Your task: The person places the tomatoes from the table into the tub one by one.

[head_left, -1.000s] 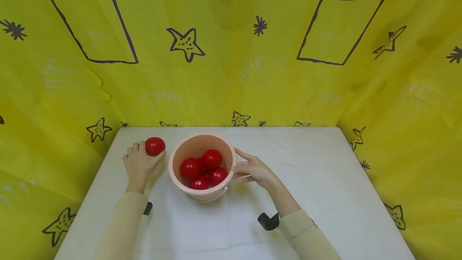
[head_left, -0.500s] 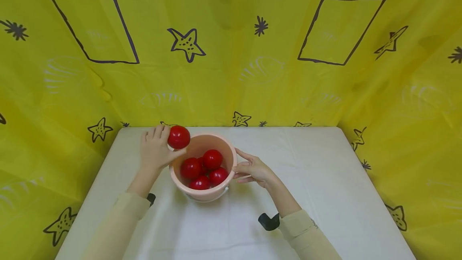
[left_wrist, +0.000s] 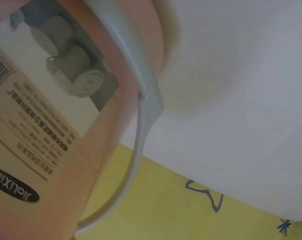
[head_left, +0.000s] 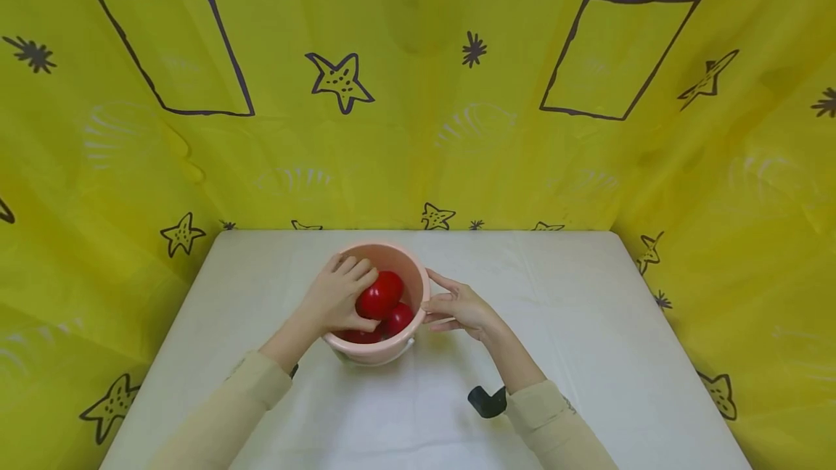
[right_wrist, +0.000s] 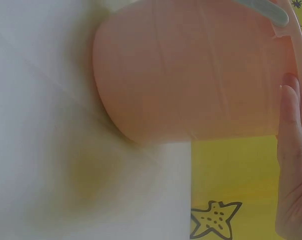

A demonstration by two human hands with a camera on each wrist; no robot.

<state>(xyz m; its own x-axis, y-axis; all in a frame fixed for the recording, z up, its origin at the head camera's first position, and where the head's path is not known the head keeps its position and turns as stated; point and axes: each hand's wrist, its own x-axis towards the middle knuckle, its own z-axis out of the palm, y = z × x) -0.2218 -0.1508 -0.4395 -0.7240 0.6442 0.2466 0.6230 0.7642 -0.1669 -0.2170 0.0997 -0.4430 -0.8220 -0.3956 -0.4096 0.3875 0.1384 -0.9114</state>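
My left hand [head_left: 339,296] reaches over the left rim of a pale pink bucket [head_left: 375,354] and grips a glossy red tomato [head_left: 381,296] inside it. More tomatoes lie beneath, among them a tomato [head_left: 398,320] at the right; the hand partly covers the others. At the bucket's right side, my right hand [head_left: 460,307] touches the rim with extended fingers. The right wrist view shows its fingers [right_wrist: 290,115] straight against the outer wall just under the rim. In the left wrist view the bucket's printed label [left_wrist: 45,100] is close up, and that hand is outside the frame.
A grey bucket handle [left_wrist: 140,80] hangs along the outer wall. The bucket stands on a white table [head_left: 555,339], left of its middle and towards the back. Yellow curtains [head_left: 418,129] with starfish drawings enclose the back and sides.
My left hand has carried its tomato from left of the bucket, up over the rim and down inside among the others. The right hand has stayed at the rim.
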